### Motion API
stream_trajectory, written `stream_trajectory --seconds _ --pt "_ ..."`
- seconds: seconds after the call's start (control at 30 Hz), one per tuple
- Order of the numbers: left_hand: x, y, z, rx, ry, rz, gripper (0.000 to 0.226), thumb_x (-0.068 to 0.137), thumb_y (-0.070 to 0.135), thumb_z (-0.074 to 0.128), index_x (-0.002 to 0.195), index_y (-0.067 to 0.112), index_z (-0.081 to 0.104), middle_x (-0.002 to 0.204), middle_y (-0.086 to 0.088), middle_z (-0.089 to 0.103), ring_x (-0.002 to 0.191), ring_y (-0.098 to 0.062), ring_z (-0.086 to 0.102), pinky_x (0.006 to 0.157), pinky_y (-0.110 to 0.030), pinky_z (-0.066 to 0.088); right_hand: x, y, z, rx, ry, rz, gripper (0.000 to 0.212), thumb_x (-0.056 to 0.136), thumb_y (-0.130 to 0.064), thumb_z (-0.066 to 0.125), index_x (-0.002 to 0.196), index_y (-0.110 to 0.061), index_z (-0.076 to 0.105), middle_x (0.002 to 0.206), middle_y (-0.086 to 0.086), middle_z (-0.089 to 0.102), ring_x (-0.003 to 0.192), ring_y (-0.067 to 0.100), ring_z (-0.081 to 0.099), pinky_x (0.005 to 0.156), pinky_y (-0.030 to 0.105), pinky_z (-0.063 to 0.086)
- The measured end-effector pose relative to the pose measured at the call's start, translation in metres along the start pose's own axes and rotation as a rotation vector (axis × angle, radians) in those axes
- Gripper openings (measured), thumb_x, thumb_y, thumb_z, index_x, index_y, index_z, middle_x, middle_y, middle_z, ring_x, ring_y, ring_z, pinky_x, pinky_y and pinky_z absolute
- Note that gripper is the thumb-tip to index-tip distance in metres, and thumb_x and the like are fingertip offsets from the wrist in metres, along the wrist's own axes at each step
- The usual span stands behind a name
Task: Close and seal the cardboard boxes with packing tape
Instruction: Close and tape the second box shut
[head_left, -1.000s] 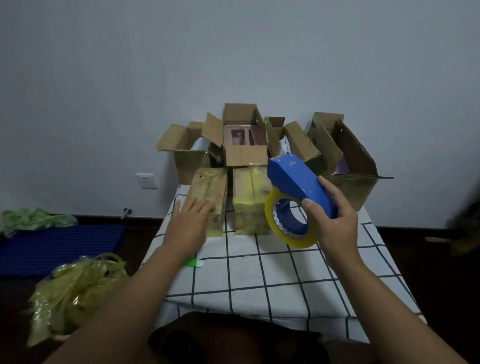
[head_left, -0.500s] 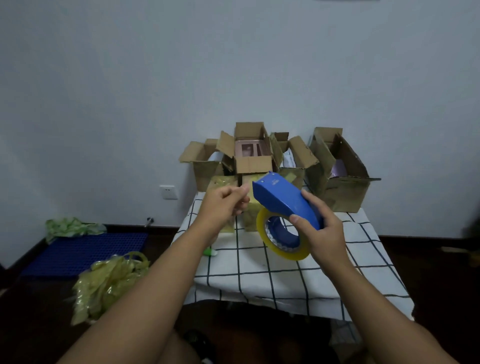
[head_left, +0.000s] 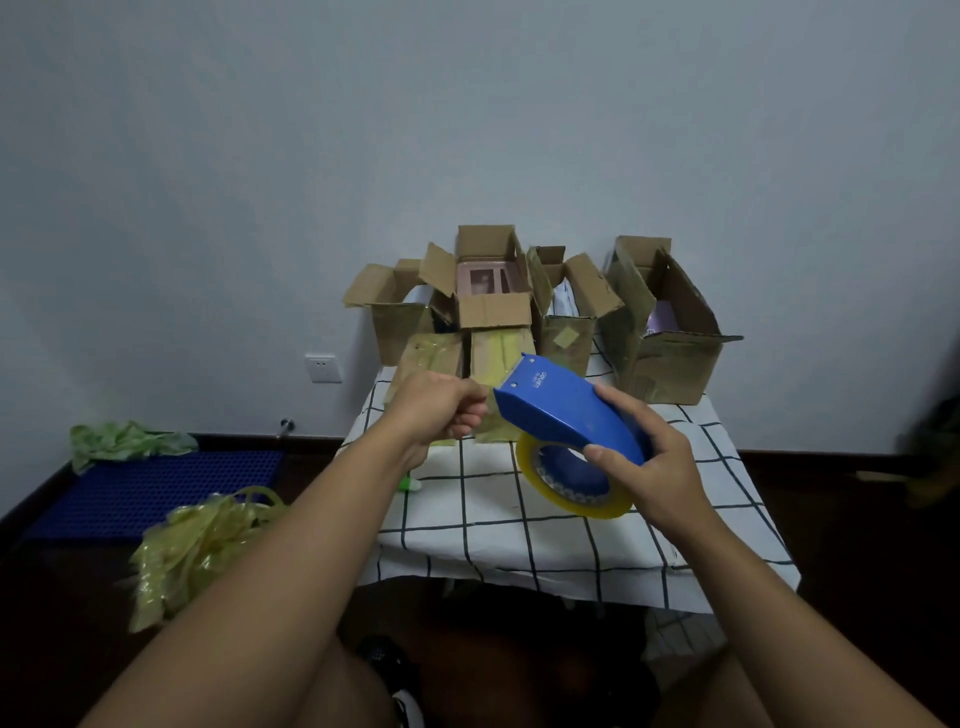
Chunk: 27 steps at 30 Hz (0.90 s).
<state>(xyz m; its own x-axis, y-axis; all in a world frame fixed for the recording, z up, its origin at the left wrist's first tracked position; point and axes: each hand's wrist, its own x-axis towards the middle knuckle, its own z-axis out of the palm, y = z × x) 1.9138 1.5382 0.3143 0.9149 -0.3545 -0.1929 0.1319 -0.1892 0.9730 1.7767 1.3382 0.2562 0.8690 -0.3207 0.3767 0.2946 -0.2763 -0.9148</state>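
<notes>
A plain grey wall backs a tabletop (head_left: 545, 519) draped in a white cloth with a black grid. On the floor at the left lie a blue mat (head_left: 140, 488) and a heap of crumpled yellowish tape (head_left: 202, 545). Left hand (head_left: 441, 410): fingers curled together at the dispenser's front edge, apparently pinching the free tape end, though the strip itself is too faint to confirm. Behind it, two taped boxes (head_left: 436, 358) rest on the cloth; four open boxes (head_left: 493, 291) stand along the far edge, flaps up. Right hand (head_left: 644, 462): clamped on the blue tape dispenser (head_left: 566, 415), which carries a yellow tape roll (head_left: 571, 483), held above the cloth. Step in hand, judged: drawing out tape. The next move calls for folding one box's flaps down, then laying tape along the seam. Small white lettering on the dispenser is illegible.
</notes>
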Motion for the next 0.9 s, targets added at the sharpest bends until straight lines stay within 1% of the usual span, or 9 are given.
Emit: stream_trajectory --seconds 0.1,0.2,0.27,0.33,0.4,0.5,0.67,0.73,0.9 --pt "0.002 -0.002 0.006 0.002 -0.005 -0.006 0.013 0.092 0.010 0.061 0.084 0.004 0.068 0.062 -0.006 0.065 0.052 -0.011 0.056 0.053 -0.021 0.048 0.001 0.006 -0.003 0.046 0.052 0.034 0.056 0.072 -0.028 0.072 0.125 -0.040 0.060 0.114 -0.033 0.058 0.107 0.002 0.059 0.076 0.017 0.054" --pt "0.003 -0.001 0.013 -0.002 0.013 0.015 0.015 0.093 0.013 0.057 0.083 0.007 0.066 0.070 -0.007 0.065 0.061 -0.014 0.058 0.058 -0.023 0.051 0.000 0.012 -0.002 0.054 0.054 0.038 0.055 0.073 -0.025 0.070 0.125 -0.041 0.061 0.116 -0.030 0.059 0.108 0.003 0.059 0.076 0.020 0.054" --pt "0.002 0.001 0.017 -0.053 -0.012 0.014 0.014 0.095 0.014 0.056 0.089 0.006 0.066 0.079 -0.008 0.068 0.073 -0.016 0.066 0.069 -0.026 0.057 0.000 0.014 0.001 0.060 0.048 0.042 0.055 0.072 -0.028 0.072 0.125 -0.042 0.061 0.121 -0.027 0.059 0.110 0.002 0.059 0.077 0.019 0.054" --pt "0.001 0.002 0.019 -0.098 -0.062 0.008 0.010 0.094 0.013 0.059 0.090 0.005 0.065 0.084 -0.009 0.071 0.078 -0.016 0.070 0.071 -0.026 0.058 -0.001 0.015 0.002 0.058 0.046 0.038 0.059 0.068 -0.038 0.073 0.125 -0.044 0.060 0.126 -0.025 0.057 0.112 0.001 0.057 0.079 0.018 0.054" --pt "0.001 0.003 0.019 -0.092 -0.051 0.004 0.009 0.093 0.009 0.062 0.084 0.008 0.059 0.082 -0.010 0.072 0.074 -0.014 0.071 0.066 -0.023 0.056 -0.002 0.014 0.002 0.048 0.045 0.035 0.061 0.066 -0.044 0.071 0.126 -0.046 0.059 0.125 -0.028 0.056 0.114 0.001 0.057 0.080 0.019 0.054" --pt "0.004 0.001 0.021 -0.107 0.026 0.005 0.012 0.093 0.006 0.062 0.082 0.009 0.057 0.078 -0.010 0.072 0.068 -0.012 0.070 0.060 -0.020 0.054 -0.003 0.015 0.002 0.030 0.033 0.022 0.061 0.068 -0.042 0.072 0.127 -0.047 0.056 0.122 -0.036 0.054 0.116 0.001 0.055 0.082 0.019 0.054" --pt "0.008 -0.003 0.025 -0.095 0.091 0.019 0.014 0.090 0.004 0.064 0.079 0.008 0.058 0.069 -0.008 0.066 0.057 -0.011 0.064 0.068 -0.027 0.058 -0.010 0.020 0.001 -0.010 -0.035 0.006 0.062 0.068 -0.047 0.072 0.128 -0.049 0.056 0.125 -0.034 0.054 0.120 0.003 0.055 0.085 0.020 0.054" --pt "0.009 -0.004 0.026 -0.081 0.100 0.016 0.014 0.090 0.003 0.065 0.078 0.008 0.058 0.070 -0.008 0.067 0.053 -0.008 0.064 0.065 -0.025 0.057 -0.009 0.020 -0.001 -0.041 -0.053 0.007 0.063 0.068 -0.049 0.072 0.129 -0.047 0.055 0.123 -0.035 0.054 0.119 0.002 0.055 0.085 0.019 0.054" --pt "0.012 -0.006 0.027 -0.041 0.132 0.033 0.014 0.090 0.006 0.066 0.078 0.008 0.059 0.074 -0.009 0.068 0.057 -0.010 0.062 0.058 -0.021 0.053 -0.005 0.018 -0.008 -0.116 -0.075 -0.019 0.064 0.070 -0.051 0.071 0.131 -0.043 0.054 0.123 -0.035 0.053 0.116 0.003 0.055 0.084 0.019 0.053"
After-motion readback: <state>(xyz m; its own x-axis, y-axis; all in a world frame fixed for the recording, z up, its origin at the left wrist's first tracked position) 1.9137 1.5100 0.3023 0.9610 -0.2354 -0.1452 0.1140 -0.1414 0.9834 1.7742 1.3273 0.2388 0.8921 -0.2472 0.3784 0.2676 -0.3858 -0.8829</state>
